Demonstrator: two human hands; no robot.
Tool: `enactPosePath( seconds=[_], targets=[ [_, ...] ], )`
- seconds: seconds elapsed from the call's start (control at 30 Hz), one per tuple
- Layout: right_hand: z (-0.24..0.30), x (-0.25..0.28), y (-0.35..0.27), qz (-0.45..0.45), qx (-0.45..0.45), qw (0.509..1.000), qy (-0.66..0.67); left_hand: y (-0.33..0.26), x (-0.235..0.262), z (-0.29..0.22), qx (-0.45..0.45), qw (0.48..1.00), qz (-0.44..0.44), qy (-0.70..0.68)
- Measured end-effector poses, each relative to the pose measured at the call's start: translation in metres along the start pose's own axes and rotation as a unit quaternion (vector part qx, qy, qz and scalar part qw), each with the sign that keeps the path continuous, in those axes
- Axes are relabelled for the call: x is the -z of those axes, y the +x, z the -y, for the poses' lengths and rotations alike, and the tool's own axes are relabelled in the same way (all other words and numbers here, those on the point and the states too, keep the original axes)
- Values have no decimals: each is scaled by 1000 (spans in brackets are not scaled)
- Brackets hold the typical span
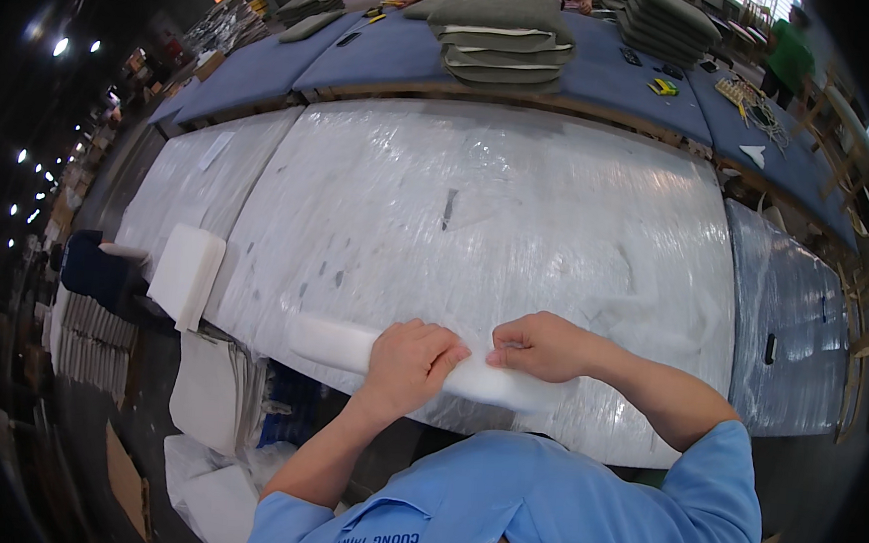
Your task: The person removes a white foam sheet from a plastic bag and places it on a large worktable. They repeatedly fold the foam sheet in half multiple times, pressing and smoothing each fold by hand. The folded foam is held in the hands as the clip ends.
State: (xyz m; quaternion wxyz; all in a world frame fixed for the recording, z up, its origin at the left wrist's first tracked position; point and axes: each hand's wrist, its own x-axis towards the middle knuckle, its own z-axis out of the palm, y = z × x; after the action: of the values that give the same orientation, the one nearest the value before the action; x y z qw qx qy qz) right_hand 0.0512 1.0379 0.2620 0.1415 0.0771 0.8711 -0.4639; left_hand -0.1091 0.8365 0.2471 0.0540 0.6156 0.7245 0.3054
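A long white foam pad, seen edge-on, stands at the near edge of the plastic-wrapped work table. My left hand is closed over its middle, thumb toward me and fingers on the far side. Just to the right, my right hand is pinched at the pad's upper edge. Whatever lies between those right fingertips is too small to make out. The pad's right end blurs into the white plastic under my right forearm.
Another white foam pad rests at the table's left edge, above stacked white pads. Beyond, a blue table carries a pile of grey-green cushions. Yellow-handled tools lie to its right. A person in green stands far right.
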Motion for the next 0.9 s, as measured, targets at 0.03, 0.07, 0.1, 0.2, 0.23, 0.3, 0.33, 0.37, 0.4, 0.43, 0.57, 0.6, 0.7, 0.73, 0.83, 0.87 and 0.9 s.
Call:
enactPosePath(
  seconds=[0.03, 0.07, 0.1, 0.2, 0.23, 0.3, 0.33, 0.37, 0.4, 0.43, 0.57, 0.6, 0.7, 0.73, 0.83, 0.87, 0.9],
  targets=[
    [0, 0, 1, 19, -14, 1000, 19, -3, 0, -1, 0, 1000, 7, 7],
    [-1, 1, 2, 39, -28, 998, 39, -4, -1, -3, 13, 1000, -5, 10],
    [-2, 4, 4, 38, -12, 999, 25, -6, -2, -6, 25, 999, -17, 13],
    [6, 23, 10, 42, 10, 999, -33, -10, -4, -8, 62, 997, -25, 30],
    [19, 31, 13, 50, 2, 997, -66, -14, -4, -8, 78, 996, -24, 39],
    [32, 31, 21, 57, 15, 990, -126, -12, -1, -13, 87, 995, -33, 22],
    [36, 26, 24, 61, 41, 986, -153, -11, 1, -15, 91, 995, -37, 14],
    [39, 21, 28, 64, 67, 979, -179, -12, 1, -14, 127, 991, -43, -20],
    [39, 11, 32, 64, 89, 976, -188, -13, 1, -13, 163, 984, -49, -53],
    [35, -3, 37, 64, 112, 972, -197, -15, 1, -13, 197, 975, -56, -87],
    [20, -8, 54, 86, 106, 984, -116, -24, 5, -14, 137, 954, -213, -163],
    [16, -8, 56, 89, 105, 986, -90, -31, 8, -15, 88, 961, -249, -81],
    [1, -11, 61, 92, 95, 991, -3, -54, 2, -27, 81, 978, -182, 64],
    [-4, -15, 64, 91, 99, 991, 27, -56, -6, -33, 117, 980, -137, 90],
    [-17, -33, 69, 96, 55, 990, 90, -62, -21, -39, 152, 973, -61, 165],
    [-22, -36, 69, 98, 31, 989, 107, -62, -22, -40, 153, 973, -63, 163],
    [-28, -36, 71, 90, 25, 993, 77, -61, -21, -41, 154, 973, -65, 160]
  ],
)
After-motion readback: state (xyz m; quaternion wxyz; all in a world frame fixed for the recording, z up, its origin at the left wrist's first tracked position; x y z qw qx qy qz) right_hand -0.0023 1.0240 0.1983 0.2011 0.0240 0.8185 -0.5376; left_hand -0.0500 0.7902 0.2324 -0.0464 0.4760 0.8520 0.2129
